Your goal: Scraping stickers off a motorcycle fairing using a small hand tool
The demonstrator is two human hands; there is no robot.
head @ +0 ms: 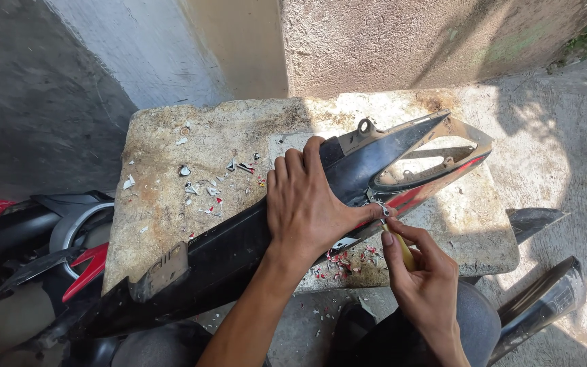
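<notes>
A long black motorcycle body panel [239,248] with red and white decals lies diagonally across a rough stone slab [171,149]. My left hand [307,204] presses flat on the panel's middle, thumb stretched toward its lower edge. Just right of that thumb, my right hand [422,272] grips a small yellow-handled tool [402,250]. The tool's metal tip [383,211] touches the panel's red decal edge. Red and white sticker flakes [348,261] lie beneath the panel near the tool.
More sticker scraps [205,183] are scattered on the slab's left half. Other black and red fairing parts [42,251] are piled at the lower left, and dark panels [545,292] lean at the lower right. Concrete walls [375,41] stand behind the slab.
</notes>
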